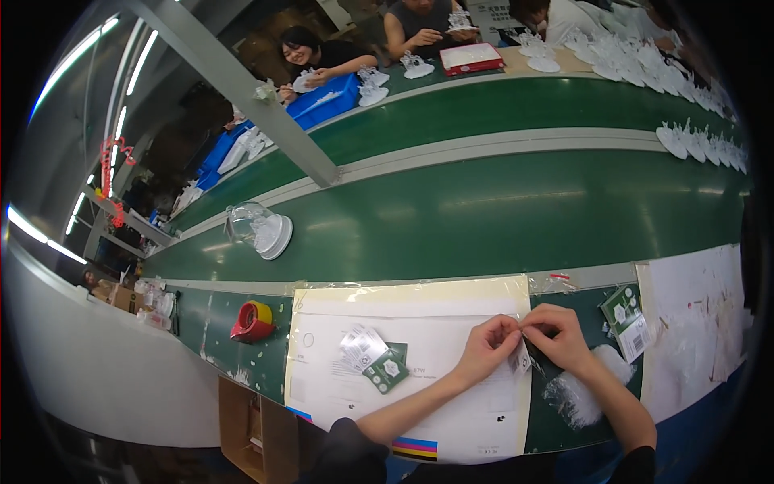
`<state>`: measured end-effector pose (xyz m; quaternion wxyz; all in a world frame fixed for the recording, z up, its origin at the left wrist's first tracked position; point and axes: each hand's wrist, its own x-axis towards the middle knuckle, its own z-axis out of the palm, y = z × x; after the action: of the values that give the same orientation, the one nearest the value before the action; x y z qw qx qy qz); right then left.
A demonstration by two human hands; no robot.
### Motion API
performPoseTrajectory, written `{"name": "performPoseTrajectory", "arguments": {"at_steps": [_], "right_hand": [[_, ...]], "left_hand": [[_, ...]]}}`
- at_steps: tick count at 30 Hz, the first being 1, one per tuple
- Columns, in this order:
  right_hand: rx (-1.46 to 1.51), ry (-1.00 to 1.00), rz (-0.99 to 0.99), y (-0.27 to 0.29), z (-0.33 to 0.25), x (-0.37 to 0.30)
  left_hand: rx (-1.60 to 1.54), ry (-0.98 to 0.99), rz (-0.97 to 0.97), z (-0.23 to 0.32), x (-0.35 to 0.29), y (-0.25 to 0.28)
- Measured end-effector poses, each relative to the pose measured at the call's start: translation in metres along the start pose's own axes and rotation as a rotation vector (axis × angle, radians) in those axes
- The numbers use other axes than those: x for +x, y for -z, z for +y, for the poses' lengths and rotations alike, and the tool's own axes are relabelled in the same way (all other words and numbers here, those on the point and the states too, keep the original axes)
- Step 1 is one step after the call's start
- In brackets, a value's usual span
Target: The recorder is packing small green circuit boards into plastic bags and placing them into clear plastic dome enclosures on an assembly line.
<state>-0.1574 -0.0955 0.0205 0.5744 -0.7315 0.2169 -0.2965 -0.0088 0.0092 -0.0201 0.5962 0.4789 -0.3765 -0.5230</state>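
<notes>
My left hand (pixel 489 348) and my right hand (pixel 558 335) meet over the right edge of a large printed sheet (pixel 451 403), both closed in a pinch with fingertips touching. Below the fingertips hangs a small white printed hang tag (pixel 521 360), partly hidden by my left hand. The thin piece at its upper end is too small to make out. Under my right forearm lies a bunch of clear plastic strings (pixel 584 395). Green-and-white tags (pixel 627 321) rest beyond my right wrist. More tags, one green (pixel 387 369) and some white (pixel 363 347), lie fanned on the sheet.
A red and yellow tape dispenser (pixel 253 321) stands left of the sheet. Across the green conveyor belt (pixel 419 210) sits a clear dome (pixel 262 230) on a white base. Clear figurines (pixel 701 145) line the far right. Blue bins (pixel 326 101) and co-workers are opposite.
</notes>
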Motion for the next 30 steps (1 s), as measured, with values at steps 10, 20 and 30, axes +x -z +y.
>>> {"name": "performPoseTrajectory", "arguments": {"at_steps": [10,20,30], "right_hand": [[-0.028,-0.064,0.031,-0.002,0.007,-0.003],[-0.114,-0.019,-0.009,-0.002,0.001,-0.003],[-0.175,0.034,-0.027,0.001,0.002,-0.004]], "left_hand": [[0.036,-0.031,0.005,0.000,0.000,-0.006],[0.080,-0.040,-0.002,-0.001,-0.001,-0.004],[0.107,0.010,-0.013,0.001,-0.002,-0.002]]}}
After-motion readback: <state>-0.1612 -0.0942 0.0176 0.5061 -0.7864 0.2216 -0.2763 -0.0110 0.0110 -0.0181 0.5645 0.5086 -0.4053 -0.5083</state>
